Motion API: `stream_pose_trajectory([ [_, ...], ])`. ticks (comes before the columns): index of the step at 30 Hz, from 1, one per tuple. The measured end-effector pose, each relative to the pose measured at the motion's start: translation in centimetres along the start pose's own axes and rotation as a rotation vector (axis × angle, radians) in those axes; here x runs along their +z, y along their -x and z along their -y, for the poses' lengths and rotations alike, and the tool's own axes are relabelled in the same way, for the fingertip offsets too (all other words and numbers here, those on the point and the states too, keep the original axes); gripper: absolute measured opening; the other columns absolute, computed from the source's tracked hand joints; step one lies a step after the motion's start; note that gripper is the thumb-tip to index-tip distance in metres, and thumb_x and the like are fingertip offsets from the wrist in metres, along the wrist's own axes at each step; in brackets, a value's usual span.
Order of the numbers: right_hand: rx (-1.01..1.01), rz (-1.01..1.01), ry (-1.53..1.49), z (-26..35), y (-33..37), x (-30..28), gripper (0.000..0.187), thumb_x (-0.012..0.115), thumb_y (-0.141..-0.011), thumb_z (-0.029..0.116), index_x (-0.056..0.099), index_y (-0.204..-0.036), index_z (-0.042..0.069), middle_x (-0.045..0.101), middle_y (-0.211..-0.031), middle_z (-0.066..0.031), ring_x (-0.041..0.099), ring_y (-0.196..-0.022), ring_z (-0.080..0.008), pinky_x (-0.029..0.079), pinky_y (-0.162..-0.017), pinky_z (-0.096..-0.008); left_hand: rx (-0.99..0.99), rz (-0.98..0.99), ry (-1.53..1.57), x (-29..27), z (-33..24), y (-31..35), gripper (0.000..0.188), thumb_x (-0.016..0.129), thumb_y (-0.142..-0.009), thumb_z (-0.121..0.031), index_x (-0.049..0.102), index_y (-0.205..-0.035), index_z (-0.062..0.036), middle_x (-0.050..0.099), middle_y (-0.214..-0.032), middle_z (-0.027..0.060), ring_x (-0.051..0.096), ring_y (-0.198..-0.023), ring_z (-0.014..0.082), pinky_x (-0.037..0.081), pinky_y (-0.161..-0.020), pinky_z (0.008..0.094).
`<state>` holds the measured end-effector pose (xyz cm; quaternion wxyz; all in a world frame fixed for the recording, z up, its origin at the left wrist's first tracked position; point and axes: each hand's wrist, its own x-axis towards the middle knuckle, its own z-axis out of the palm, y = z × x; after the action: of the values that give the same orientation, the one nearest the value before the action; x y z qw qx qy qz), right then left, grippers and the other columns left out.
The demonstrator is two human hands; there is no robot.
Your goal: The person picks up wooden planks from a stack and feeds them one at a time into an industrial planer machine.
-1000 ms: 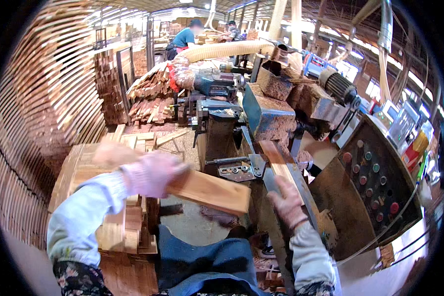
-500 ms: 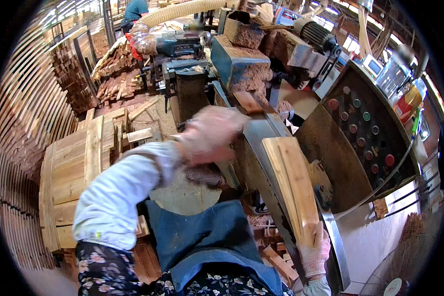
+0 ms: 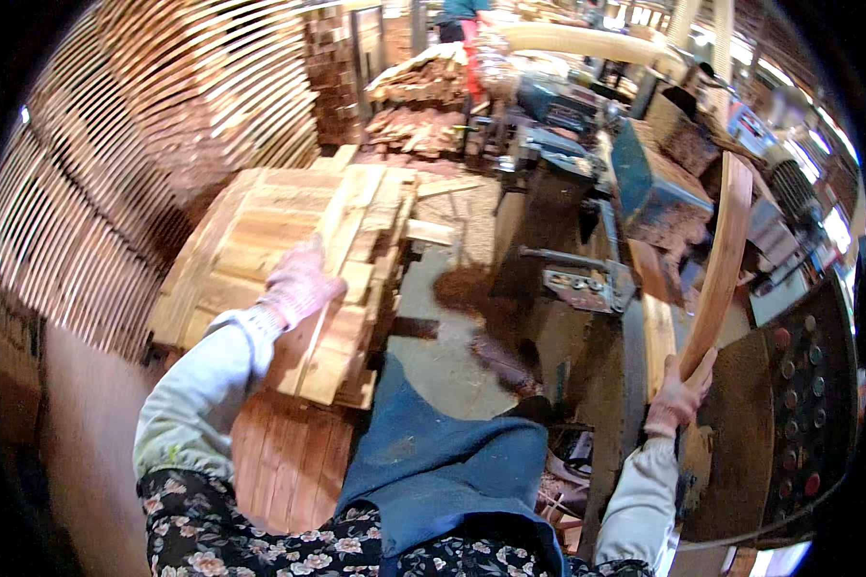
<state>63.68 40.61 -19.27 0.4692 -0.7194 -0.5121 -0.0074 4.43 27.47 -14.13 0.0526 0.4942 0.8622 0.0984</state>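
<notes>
My right hand (image 3: 680,396), in a light knit glove, grips the lower end of a wooden board (image 3: 725,252). The board is raised and slants up and away over the machine. Just left of it, a second board (image 3: 656,322) lies along the machine's bed, its near end close to my fingers. On the left, my gloved left hand (image 3: 298,286) rests on a stack of planed boards (image 3: 260,226). Its fingers and thumb are apart, lying along a narrow board on top; nothing is lifted in it.
A woodworking machine (image 3: 659,188) coated in sawdust stands ahead right. Its control panel (image 3: 801,409) with several round buttons is at my right. Tall racks of thin slats (image 3: 164,144) rise on the left. Farther off, another person (image 3: 465,12) stands near a ribbed duct (image 3: 587,40).
My view has turned left. My left hand has gone from beside the machine to the board stack. My right hand has lifted one board's far end up off the machine bed.
</notes>
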Motion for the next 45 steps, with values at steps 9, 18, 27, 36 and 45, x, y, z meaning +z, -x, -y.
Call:
stream_pose_trajectory([
  [9, -0.222, 0.263, 0.029, -6.5, 9.1, -9.6, 0.088, 0.076, -0.074, -0.002, 0.049, -0.157, 0.002, 0.055, -0.152, -0.0216, 0.053, -0.139, -0.0381, 0.038, -0.121, -0.0459, -0.102, -0.263, 0.021, -5.7, 15.4, -5.3, 0.074, 0.084, -0.076, -0.027, 0.057, -0.141, -0.0068, 0.067, -0.132, 0.0239, 0.064, -0.124, 0.0422, 0.053, -0.106, 0.0461],
  [18, -0.658, 0.261, 0.404, -5.6, 15.7, -21.5, 0.053, 0.082, -0.085, 0.024, 0.071, -0.134, 0.005, 0.07, -0.125, -0.0235, 0.067, -0.11, -0.0454, 0.054, -0.1, -0.0529, -0.548, -0.16, 0.019, -3.7, 22.5, -6.6, 0.106, 0.092, -0.073, -0.036, 0.041, -0.154, 0.0086, 0.052, -0.154, 0.0312, 0.054, -0.14, 0.0435, 0.046, -0.116, 0.0457],
  [27, -0.492, 0.33, 0.235, -3.7, 0.7, -3.6, 0.033, 0.074, -0.085, 0.018, 0.072, -0.115, 0.005, 0.071, -0.108, -0.0171, 0.065, -0.102, -0.0412, 0.051, -0.092, -0.05, -0.229, -0.029, 1.281, -2.9, 10.7, 1.2, 0.036, 0.078, -0.094, -0.033, 0.073, -0.116, -0.0047, 0.073, -0.097, 0.0053, 0.068, -0.083, 0.0162, 0.057, -0.074, 0.0349],
  [36, -0.002, 1.074, -0.84, 9.6, 8.0, -2.0, 0.098, 0.081, -0.093, 0.025, 0.023, -0.169, 0.005, 0.036, -0.17, -0.0177, 0.039, -0.154, -0.028, 0.033, -0.125, -0.0376, 0.183, 0.136, 1.632, 4.3, -22.8, 5.9, 0.045, 0.073, -0.097, -0.044, 0.062, -0.12, -0.0079, 0.067, -0.101, 0.0075, 0.068, -0.079, 0.019, 0.062, -0.067, 0.0372],
  [45, 0.005, 0.59, 0.537, -1.8, 15.5, -22.5, 0.112, 0.091, -0.062, 0.026, 0.04, -0.161, 0.013, 0.06, -0.134, -0.0273, 0.061, -0.122, -0.0433, 0.052, -0.103, -0.0502, 0.685, 0.466, 1.36, 6.4, -28.8, 13.5, 0.09, 0.082, -0.09, -0.023, 0.034, -0.162, -0.0014, 0.048, -0.157, 0.0232, 0.045, -0.147, 0.0313, 0.037, -0.121, 0.0389],
])
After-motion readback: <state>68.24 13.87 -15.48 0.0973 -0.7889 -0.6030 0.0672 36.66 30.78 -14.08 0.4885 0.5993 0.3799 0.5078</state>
